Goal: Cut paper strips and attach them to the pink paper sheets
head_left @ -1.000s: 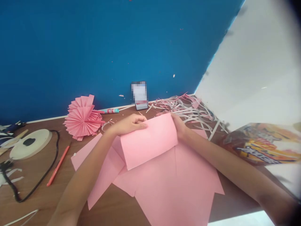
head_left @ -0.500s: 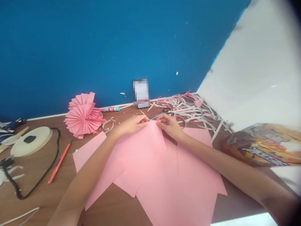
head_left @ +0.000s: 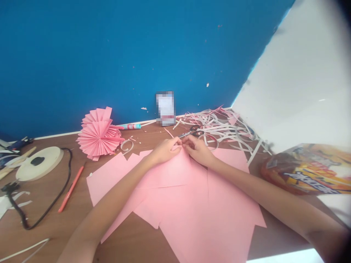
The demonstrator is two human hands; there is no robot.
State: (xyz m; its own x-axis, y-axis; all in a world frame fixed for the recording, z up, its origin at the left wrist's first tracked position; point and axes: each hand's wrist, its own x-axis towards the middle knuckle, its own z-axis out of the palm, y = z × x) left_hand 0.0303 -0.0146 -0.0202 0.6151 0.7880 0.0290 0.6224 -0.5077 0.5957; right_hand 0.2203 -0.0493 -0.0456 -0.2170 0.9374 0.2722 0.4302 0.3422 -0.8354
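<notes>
A sheet of pink paper [head_left: 167, 171] lies over other pink sheets [head_left: 208, 219] in front of me. Its far edge is pinched between the fingers of my left hand [head_left: 166, 149] and my right hand [head_left: 197, 149]. The two hands are close together, fingertips almost meeting at that edge. Both are closed, and the fingers hide the exact spot they grip. Just beyond them rest scissors [head_left: 192, 130] with dark handles. To the left stand pink pleated paper fans [head_left: 99, 134], opened out into rosettes.
White and pink paper strips [head_left: 225, 126] are heaped at the back right. A glue stick [head_left: 131, 126] and a pixelated upright device [head_left: 166, 109] stand near the blue wall. On the left are a red pen [head_left: 70, 190], a round white object [head_left: 41, 163] and a black cable [head_left: 55, 201]. A printed packet [head_left: 309, 170] lies right.
My left hand has shifted right and slightly nearer, closer to my right hand. The paper's far edge came nearer too, and its near edge has moved. The scissors show more now.
</notes>
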